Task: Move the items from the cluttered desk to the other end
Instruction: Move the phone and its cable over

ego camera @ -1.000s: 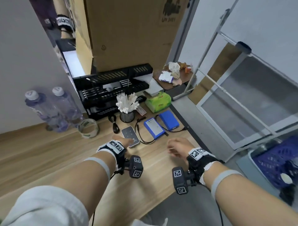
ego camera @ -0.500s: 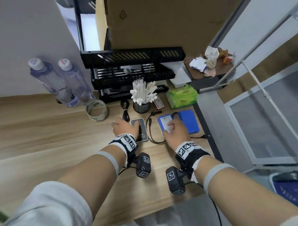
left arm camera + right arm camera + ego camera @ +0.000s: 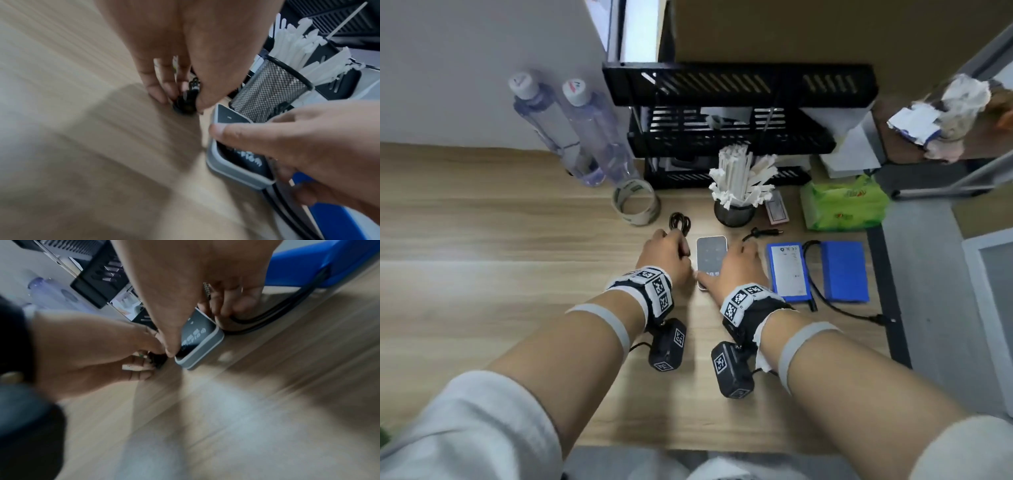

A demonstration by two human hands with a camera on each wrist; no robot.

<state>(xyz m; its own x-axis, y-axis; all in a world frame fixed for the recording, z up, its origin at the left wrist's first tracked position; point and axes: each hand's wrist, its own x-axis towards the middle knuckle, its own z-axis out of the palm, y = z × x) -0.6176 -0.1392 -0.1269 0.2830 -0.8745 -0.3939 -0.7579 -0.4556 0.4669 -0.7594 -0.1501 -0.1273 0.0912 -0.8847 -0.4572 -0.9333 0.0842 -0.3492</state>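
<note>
Two hands: both on items, centre frame.
Remote (image 3: 711, 260): flat on desk (image 3: 482, 274); right hand (image 3: 736, 270) now grasps its edges, off the blue battery (image 3: 789, 269).
Cable coil (image 3: 679, 222): left hand (image 3: 666, 258) pinches it.
Implication: lift-off likely next.

The head camera looks steeply down from above the wooden desk (image 3: 482, 240), while the 2 wrist cameras sit low and close, facing forward and sharing the grey-cased device (image 3: 232, 155) (image 3: 197, 344) (image 3: 711, 257).
</note>
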